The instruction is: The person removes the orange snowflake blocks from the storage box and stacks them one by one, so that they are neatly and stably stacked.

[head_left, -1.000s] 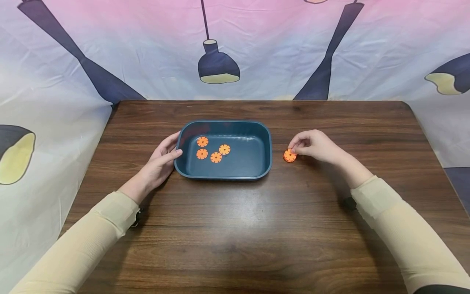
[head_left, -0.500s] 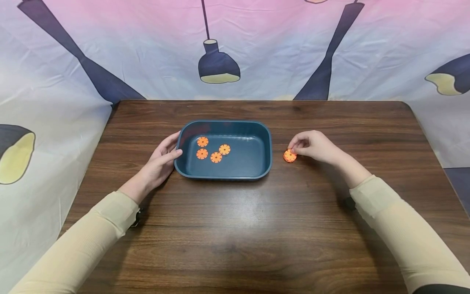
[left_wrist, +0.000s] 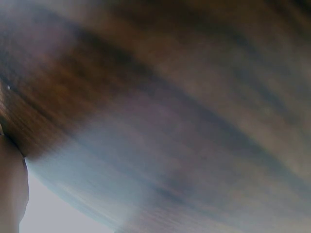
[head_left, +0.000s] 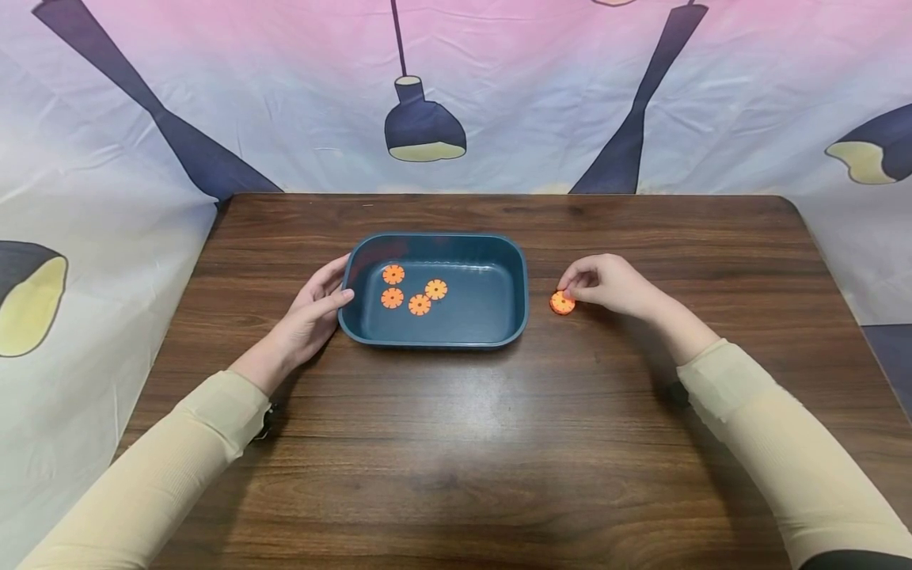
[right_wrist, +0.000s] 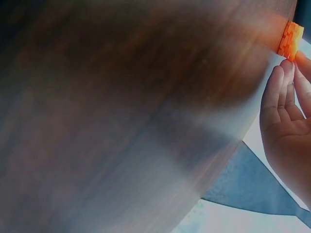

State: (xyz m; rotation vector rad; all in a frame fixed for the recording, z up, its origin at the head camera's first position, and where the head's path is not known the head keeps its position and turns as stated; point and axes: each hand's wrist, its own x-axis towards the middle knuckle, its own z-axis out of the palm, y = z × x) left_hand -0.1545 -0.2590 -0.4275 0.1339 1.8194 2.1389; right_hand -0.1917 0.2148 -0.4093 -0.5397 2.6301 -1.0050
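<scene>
A dark blue rectangular plastic tub [head_left: 466, 317] stands on the table with several orange notched discs [head_left: 392, 298] lying flat in its left half. My left hand [head_left: 309, 317] holds the tub's left end, thumb at the rim and fingers along the outside wall. Right of the tub sits a small stack of the same discs [head_left: 562, 304]. My right hand [head_left: 613, 283] pinches at the top disc between thumb and fingertips. In the right wrist view, the stack [right_wrist: 290, 41] shows layered edges at the fingertips. Only a sliver of the left hand [left_wrist: 12, 184] appears in the left wrist view.
The dark wood-grain table [head_left: 456, 443] extends to a back edge near a printed cloth backdrop [head_left: 321, 103]. The cloth also hangs at both sides. Bare tabletop lies in front of the tub, between the two forearms.
My right hand has shifted only very slightly at the stack, its fingertips still on the top disc. The left hand, the tub and the discs in it stay put.
</scene>
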